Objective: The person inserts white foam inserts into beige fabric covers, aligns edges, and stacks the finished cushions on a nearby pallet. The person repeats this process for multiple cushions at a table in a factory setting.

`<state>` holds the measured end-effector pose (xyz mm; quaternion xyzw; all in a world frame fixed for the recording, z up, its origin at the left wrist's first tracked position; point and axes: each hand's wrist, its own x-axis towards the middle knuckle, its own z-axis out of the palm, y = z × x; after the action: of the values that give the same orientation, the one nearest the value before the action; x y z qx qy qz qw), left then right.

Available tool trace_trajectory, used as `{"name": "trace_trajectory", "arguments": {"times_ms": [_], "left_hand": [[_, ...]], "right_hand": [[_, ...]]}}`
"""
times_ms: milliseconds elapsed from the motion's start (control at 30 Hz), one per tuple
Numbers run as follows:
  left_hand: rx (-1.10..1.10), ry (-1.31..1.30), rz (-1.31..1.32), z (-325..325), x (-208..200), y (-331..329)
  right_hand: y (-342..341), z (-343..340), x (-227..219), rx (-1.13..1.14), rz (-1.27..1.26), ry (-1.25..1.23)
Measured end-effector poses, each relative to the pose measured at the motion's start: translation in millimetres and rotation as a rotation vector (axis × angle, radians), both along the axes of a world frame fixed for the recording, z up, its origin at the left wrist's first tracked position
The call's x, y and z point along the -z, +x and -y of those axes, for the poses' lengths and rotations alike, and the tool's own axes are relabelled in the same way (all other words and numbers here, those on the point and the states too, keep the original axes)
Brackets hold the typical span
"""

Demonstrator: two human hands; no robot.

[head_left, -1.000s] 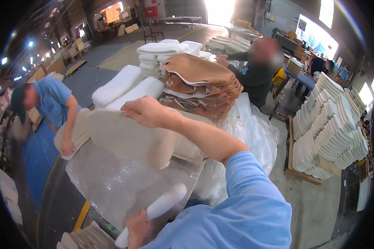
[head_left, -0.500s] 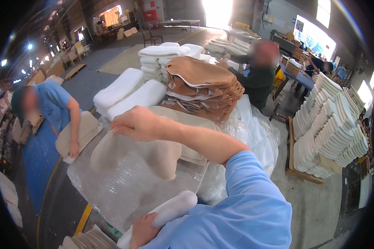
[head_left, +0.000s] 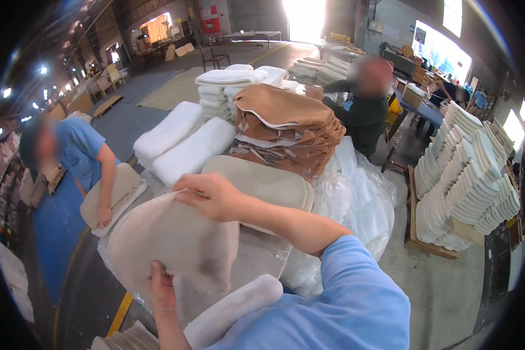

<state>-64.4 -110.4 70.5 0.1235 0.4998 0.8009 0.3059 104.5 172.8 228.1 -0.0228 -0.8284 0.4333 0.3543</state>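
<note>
A beige fabric cushion cover is held up in front of me over the plastic-wrapped table. Its far edge is pinched by my right hand, fingers closed. At the near edge my left hand grips the cover, thumb on top and its other fingers partly hidden by the fabric. A white foam pad lies against my body, beside my left forearm. Beyond my right forearm rests a stack of beige cushion covers.
White pads and a tall brown fabric stack stand farther back. Clear plastic film bulges on the right. A co-worker handles a beige piece at left; another person stands behind the brown stack. White pads fill a pallet.
My left hand has let go of the white foam pad and taken the cover's near edge. My right hand has moved right, and the cover is now spread wider.
</note>
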Motion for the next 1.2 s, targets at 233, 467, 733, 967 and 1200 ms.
{"name": "trace_trajectory", "arguments": {"times_ms": [233, 467, 733, 967, 1200], "left_hand": [[-0.138, -0.322, -0.500, -11, -62, 10], [-0.033, -0.469, -0.556, -31, -78, 27], [-0.249, -0.465, -0.616, -33, -60, 35], [-0.361, -0.665, -0.891, 4, -61, -1], [-0.090, -0.025, -0.277, -3, -71, 22]], "right_hand": [[11, 19, 82, -0.106, 0.032, -0.509], [44, 12, 141, 0.001, -0.056, -0.896], [49, 24, 147, -0.041, -0.123, -0.998], [22, 55, 123, -0.025, -0.073, -0.831], [31, 48, 119, 0.014, -0.074, -0.844]]}}
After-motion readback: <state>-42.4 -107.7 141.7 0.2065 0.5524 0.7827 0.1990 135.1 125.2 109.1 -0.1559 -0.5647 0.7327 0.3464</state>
